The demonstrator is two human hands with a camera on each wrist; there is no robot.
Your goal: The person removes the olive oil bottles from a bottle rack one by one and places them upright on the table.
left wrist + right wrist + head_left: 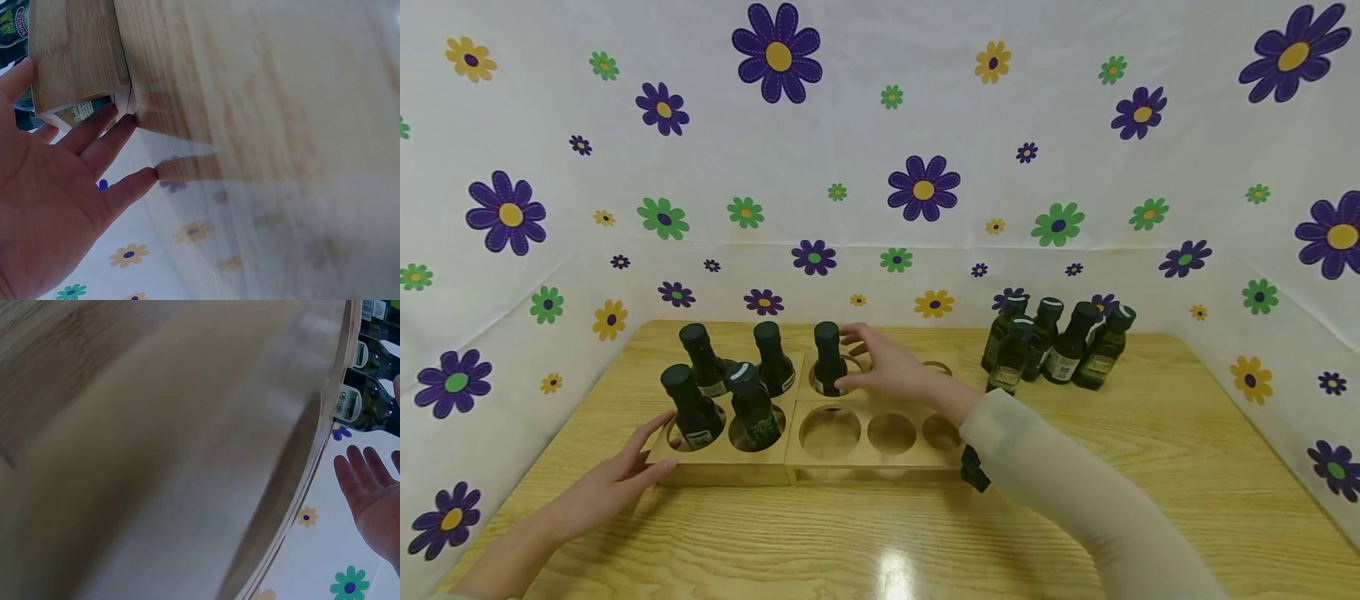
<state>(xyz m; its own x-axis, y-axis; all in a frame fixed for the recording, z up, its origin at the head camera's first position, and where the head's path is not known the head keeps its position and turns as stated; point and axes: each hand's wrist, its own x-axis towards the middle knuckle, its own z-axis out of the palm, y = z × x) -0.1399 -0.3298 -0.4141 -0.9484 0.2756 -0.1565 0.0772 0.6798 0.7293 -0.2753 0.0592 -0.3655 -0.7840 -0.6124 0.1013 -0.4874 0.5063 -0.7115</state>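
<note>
A light wooden rack with round holes stands on the table, made of a left and a right section. Dark green glass bottles with dark caps fill the left section's holes, among them a front bottle. One more bottle stands in the right section's back left hole. My right hand is just right of that bottle, thumb and fingers spread about it; the right wrist view shows the hand with extended fingers. My left hand rests at the rack's left front corner, fingers spread.
Several more green bottles stand grouped at the back right of the table. Dark objects, partly hidden by the right sleeve, lie at the rack's right front end. A flower-print cloth hangs behind and at both sides.
</note>
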